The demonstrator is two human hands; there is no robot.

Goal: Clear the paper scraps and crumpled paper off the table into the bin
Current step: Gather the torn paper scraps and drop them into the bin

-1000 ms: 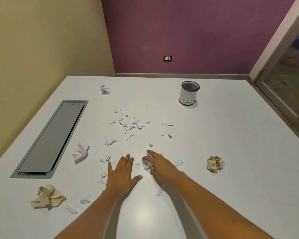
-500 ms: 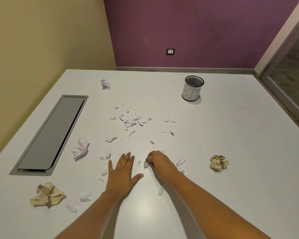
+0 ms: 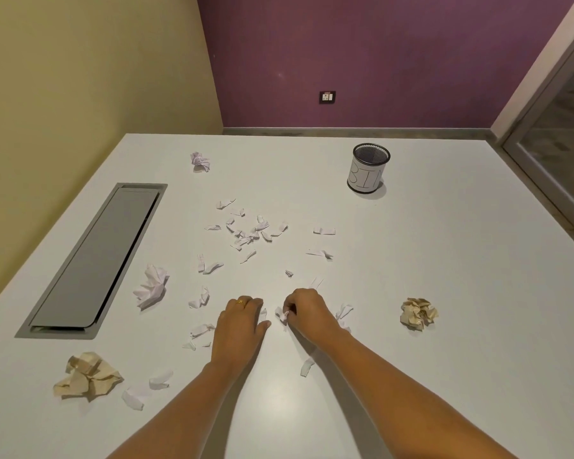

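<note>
Both hands rest low on the white table, near its front middle. The left hand lies palm down with the fingers curled and drawn together, a gold ring on one of them; a small white scrap shows at its fingertips, but whether it is gripped I cannot tell. The right hand is bunched, its fingertips pinching a white scrap just beside the left hand. More scraps lie scattered across the middle of the table, thickest beyond the hands, with a few left of the left hand and some just right of the right hand. One scrap lies between the forearms. Two white crumpled balls sit to the left: one near the grey hatch, another far back. A tan ball lies at the near left with two scraps just beside it, and a second tan ball sits well to the right of the hands. The bin, a mesh cup with a paper label reading BIN, stands upright at the far right, well apart from the hands.
</note>
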